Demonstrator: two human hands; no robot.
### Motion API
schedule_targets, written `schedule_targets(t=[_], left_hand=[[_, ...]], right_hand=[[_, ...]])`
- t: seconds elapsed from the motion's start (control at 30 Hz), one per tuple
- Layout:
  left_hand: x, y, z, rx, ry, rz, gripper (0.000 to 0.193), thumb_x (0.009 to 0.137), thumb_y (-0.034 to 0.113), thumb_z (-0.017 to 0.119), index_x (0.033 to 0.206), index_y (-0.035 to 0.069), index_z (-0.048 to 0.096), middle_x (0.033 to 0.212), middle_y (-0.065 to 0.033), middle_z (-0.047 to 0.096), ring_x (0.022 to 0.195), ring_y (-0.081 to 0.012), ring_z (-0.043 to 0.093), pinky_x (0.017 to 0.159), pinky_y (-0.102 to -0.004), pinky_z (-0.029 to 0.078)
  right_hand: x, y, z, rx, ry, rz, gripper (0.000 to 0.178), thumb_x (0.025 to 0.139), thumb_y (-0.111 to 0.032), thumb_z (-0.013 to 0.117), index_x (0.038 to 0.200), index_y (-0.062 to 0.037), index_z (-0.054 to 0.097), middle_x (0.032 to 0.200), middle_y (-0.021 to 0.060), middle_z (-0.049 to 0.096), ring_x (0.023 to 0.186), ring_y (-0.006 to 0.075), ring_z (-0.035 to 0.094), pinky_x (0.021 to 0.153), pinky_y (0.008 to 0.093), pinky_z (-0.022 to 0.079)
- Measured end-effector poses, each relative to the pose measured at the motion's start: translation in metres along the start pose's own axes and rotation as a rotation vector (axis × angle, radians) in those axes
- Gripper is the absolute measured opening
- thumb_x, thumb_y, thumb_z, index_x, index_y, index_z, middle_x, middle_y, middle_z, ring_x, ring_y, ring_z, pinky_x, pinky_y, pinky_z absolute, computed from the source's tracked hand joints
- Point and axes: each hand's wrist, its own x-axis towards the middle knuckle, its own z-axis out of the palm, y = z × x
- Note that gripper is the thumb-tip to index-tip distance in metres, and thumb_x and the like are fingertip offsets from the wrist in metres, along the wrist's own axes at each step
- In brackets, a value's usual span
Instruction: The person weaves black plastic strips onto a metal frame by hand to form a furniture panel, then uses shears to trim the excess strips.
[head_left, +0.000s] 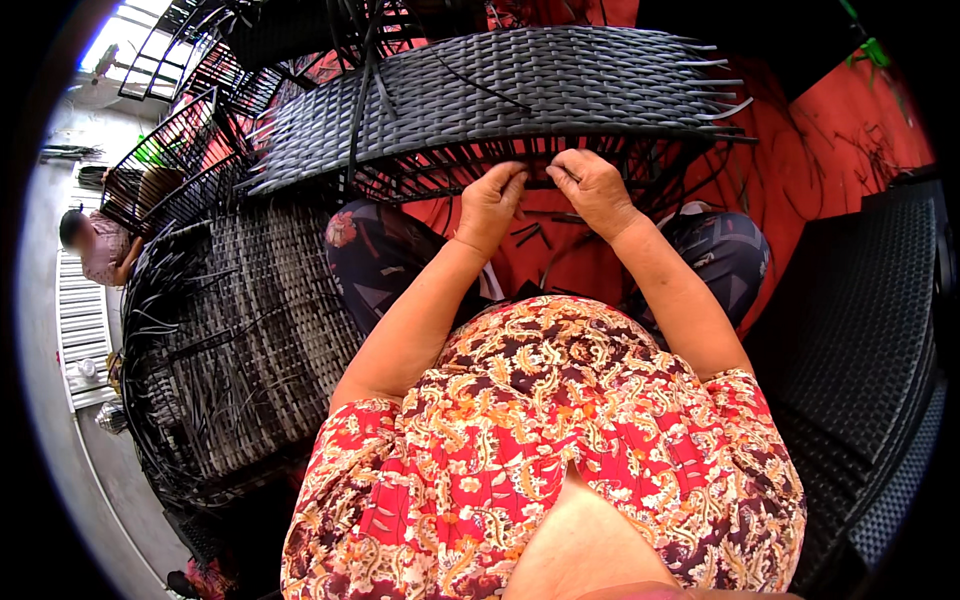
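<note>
Across the space before me lies a woven panel [490, 85] of grey plastic rattan strips, with loose strip ends [715, 85] sticking out at its right and left ends. Dark slats show below its near edge. My left hand [492, 205] is closed in a pinch just below that edge. Close by on the right, my right hand [595, 192] pinches too, its fingertips near the same edge. Whatever lies between the fingertips of either hand is too small or hidden to make out. A small gap separates the two hands.
A worn woven piece [250, 340] with frayed strips stands at my left. Dark woven panels [850, 330] lean at my right. Black frames [180, 165] stand far left, near another person [105, 245]. Cut strips lie scattered on the red floor [830, 145].
</note>
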Motion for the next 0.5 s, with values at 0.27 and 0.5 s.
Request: schedule_targets(t=[0.27,0.5], left_hand=[[0.027,-0.005,0.022,-0.151,0.024,-0.124,0.022,0.092,0.015,0.052,0.106,0.001,0.06,0.064,-0.0035,0.056,0.042,-0.009,0.049,0.036,-0.0232,0.042],[0.031,-0.017,0.014,0.458,0.103,0.334,0.014,0.086,0.014,0.058,0.097,0.007,0.062,0.069,-0.0081,0.062,0.051,-0.019,0.058,0.047,-0.0294,0.047]], right_hand=[[0.001,-0.004,0.004,-0.179,0.039,0.1,0.012,0.078,-0.013,0.062,0.078,-0.0061,0.052,0.075,0.015,0.059,0.069,0.0349,0.058,0.061,0.043,0.048],[0.003,0.009,0.002,-0.286,0.032,0.043,0.01,0.08,-0.013,0.06,0.08,-0.0063,0.053,0.073,0.0155,0.059,0.07,0.0356,0.058,0.06,0.0433,0.048]])
